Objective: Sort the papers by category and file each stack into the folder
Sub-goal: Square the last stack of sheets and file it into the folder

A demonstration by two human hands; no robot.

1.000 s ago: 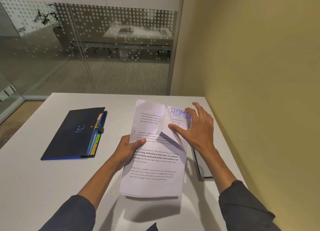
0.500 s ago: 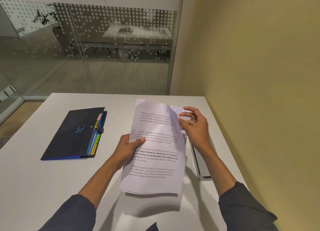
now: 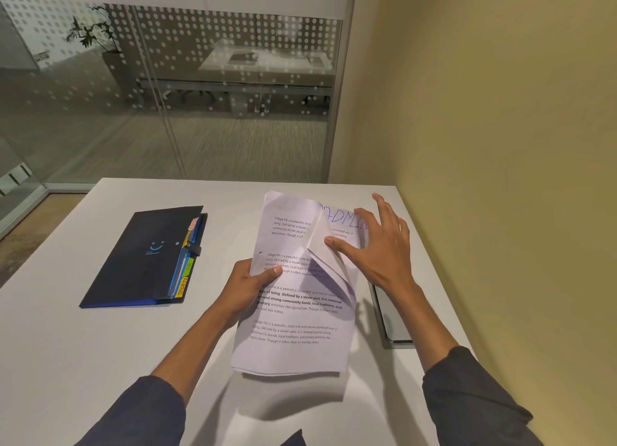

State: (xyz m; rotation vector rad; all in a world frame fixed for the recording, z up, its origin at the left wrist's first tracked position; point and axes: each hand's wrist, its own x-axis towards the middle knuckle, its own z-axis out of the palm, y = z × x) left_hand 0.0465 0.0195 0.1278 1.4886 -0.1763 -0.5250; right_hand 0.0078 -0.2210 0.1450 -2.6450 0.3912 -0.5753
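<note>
My left hand (image 3: 248, 287) grips the stack of papers (image 3: 293, 315) at its left edge, thumb curled over the printed top sheet and fingers underneath, holding the stack lifted above the white tabletop (image 3: 100, 338) so that its shadow falls below the near edge. My right hand (image 3: 374, 245) is spread wide with the fingers straight; the thumb presses on the upper right corner of the top sheet (image 3: 325, 241), which is folded back toward the middle. Under that folded corner the next sheet shows the handwritten blue word ADMIN (image 3: 344, 219), partly covered by my fingers. The visible sheet carries several short printed paragraphs, one of them in bold.

The dark folder (image 3: 140, 262) lies closed and flat on the tabletop, well to the left of the papers, with coloured index tabs (image 3: 185, 278) sticking out along its right edge; one yellow tab reads SPORTS, a green one HR. Just right of the papers, beside the yellow wall (image 3: 500, 145), a flat grey device (image 3: 392, 318) lies partly under my right forearm.
</note>
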